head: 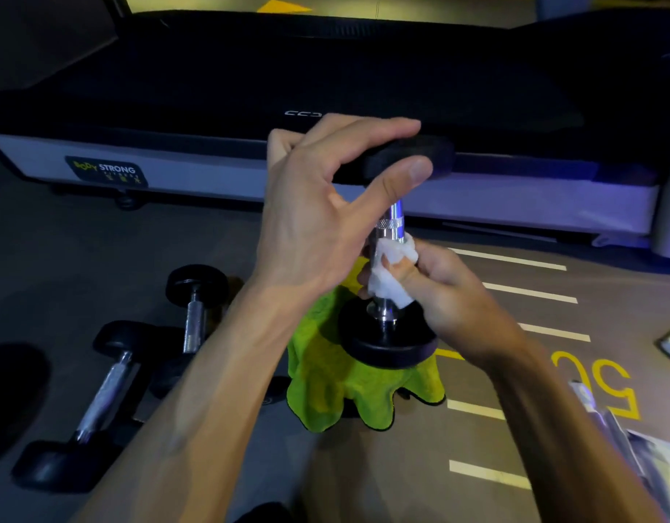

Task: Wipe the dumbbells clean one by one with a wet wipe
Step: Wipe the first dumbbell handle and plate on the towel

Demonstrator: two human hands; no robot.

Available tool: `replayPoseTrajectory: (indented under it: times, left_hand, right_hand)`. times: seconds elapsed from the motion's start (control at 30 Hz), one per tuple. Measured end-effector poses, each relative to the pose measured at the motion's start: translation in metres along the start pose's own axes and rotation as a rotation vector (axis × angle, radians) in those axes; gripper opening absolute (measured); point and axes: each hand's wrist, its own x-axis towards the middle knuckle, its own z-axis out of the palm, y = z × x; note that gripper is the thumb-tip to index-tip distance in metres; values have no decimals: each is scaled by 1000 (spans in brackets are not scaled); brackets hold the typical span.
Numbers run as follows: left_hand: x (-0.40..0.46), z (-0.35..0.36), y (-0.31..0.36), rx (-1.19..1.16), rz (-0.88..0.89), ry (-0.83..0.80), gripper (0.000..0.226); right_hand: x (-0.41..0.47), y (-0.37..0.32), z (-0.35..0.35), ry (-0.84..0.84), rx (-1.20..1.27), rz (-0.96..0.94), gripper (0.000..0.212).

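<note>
Treadmill: we take the long black treadmill deck with its grey side rail [197, 179] as our landmark; its near edge crosses the whole view.
Floor: before the treadmill, grey flooring [488, 334] with white dashes and yellow numerals lies bare to our right.
Towel: a crumpled lime-green cloth [326, 394] sits on the floor just before the treadmill's middle.
Spare dumbbells: two black-ended, chrome-handled dumbbells [110, 386] lie left of the cloth, close together, near the treadmill's left end.
Held dumbbell: we hold a black-headed chrome dumbbell [392, 228] upright above the cloth, its top head level with the treadmill rail.
Left hand [318, 205]: fingers and thumb curl over the top head's edge.
Right hand [439, 288]: it clasps a white wet wipe [388, 273] around the handle's lower part.
</note>
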Motion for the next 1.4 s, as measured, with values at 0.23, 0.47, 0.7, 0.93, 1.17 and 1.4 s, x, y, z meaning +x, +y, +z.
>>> replayPoseTrajectory:
  times: [0.23, 0.47, 0.7, 0.93, 1.17, 1.4]
  left_hand:
    - [2, -6, -4, -79, 23, -40, 22]
    - [-7, 1, 1, 10, -38, 106, 31]
    - [-10, -15, -9, 18, -47, -14, 39]
    - [-11, -25, -27, 30, 6, -16, 30]
    - [-12, -27, -20, 29, 59, -37, 28]
    - [-11, -22, -7, 65, 87, -64, 30]
  right_hand:
    - [-1, 2, 5, -8, 51, 7, 13]
    - [-9, -21, 49, 374, -903, 190, 24]
    - [-7, -17, 18, 159, -422, -23, 24]
    - [-11, -10, 10, 167, -508, -59, 45]
    - [-9, -7, 24, 548, -741, -116, 39]
    - [-28, -26, 26, 324, -421, -130, 20]
